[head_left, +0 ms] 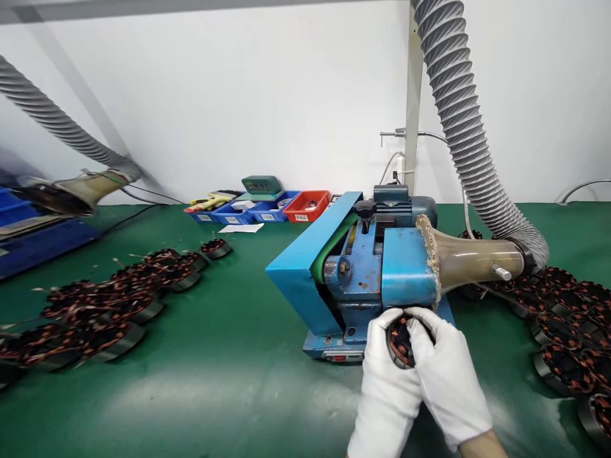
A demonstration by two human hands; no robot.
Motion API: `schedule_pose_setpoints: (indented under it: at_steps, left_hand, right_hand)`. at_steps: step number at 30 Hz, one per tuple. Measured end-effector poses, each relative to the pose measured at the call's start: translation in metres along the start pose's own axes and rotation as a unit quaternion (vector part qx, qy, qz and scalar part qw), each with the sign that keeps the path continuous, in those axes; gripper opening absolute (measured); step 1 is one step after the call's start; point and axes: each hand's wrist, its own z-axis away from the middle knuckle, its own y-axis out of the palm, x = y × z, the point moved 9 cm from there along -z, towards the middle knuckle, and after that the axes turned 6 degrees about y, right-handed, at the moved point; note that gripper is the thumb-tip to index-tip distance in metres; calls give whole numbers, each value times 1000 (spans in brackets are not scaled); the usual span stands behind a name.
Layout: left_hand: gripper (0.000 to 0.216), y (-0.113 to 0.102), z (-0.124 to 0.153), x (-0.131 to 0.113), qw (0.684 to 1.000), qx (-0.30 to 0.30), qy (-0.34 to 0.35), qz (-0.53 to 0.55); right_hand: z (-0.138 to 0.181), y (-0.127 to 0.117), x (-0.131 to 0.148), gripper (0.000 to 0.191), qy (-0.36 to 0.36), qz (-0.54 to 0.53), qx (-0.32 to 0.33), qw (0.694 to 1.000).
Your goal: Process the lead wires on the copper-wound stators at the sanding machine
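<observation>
Both my hands wear white gloves and hold one motor stator [400,342], a round part with copper windings and a dark centre. My left hand [386,375] is wrapped round its left side. On the right, my right hand [443,366] grips the rim, with its thumb over the face of the stator. The part is held against or just in front of the lower edge of a blue belt grinder [411,267]; I cannot tell whether they touch. A green belt [329,248] runs inside the grinder's housing at the left.
Several stators [558,331] lie at the right, and more stators [119,305] at the left. A dust nozzle [477,257] with a grey hose [463,108] joins the grinder. Blue bins [270,213], a red bin [305,210] and a paper slip [241,228] sit at the back.
</observation>
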Motion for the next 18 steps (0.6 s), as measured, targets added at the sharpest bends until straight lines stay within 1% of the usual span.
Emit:
schedule_pose_setpoints:
  at_steps: [2, 4, 6, 9, 11, 12, 14, 16, 18]
  left_hand:
    - [54, 1, -1, -1, 1000, 7, -2, -5]
    - [54, 1, 2, 1, 1000, 5, 14, -3]
    - [51, -4, 12, 3, 998, -27, 45, -18]
    - [46, -17, 34, 9, 992, -82, 85, -37]
    - [47, -19, 45, 13, 991, -87, 95, -22]
    - [49, -19, 48, 15, 992, -85, 94, -12]
    - [52, -19, 47, 18, 992, -88, 86, 2]
    - [51, -19, 38, 18, 992, -95, 79, 10]
    - [47, -14, 25, 18, 994, -77, 70, 19]
  right_hand:
    - [-1, 0, 0, 33, 2, 3, 2, 1000]
    - [2, -1, -1, 35, -3, -4, -2, 1000]
    - [8, -3, -5, 34, -15, -1, -15, 1000]
    - [24, -2, -12, 31, -68, 15, -25, 997]
    - [34, -4, -15, 31, -108, 15, -47, 993]
    - [37, -5, -16, 32, -116, 13, -61, 991]
    - [35, -6, -20, 31, -100, 10, -76, 992]
    - [27, -3, -20, 31, -67, 10, -62, 996]
    - [17, -1, -16, 32, -46, 15, -48, 998]
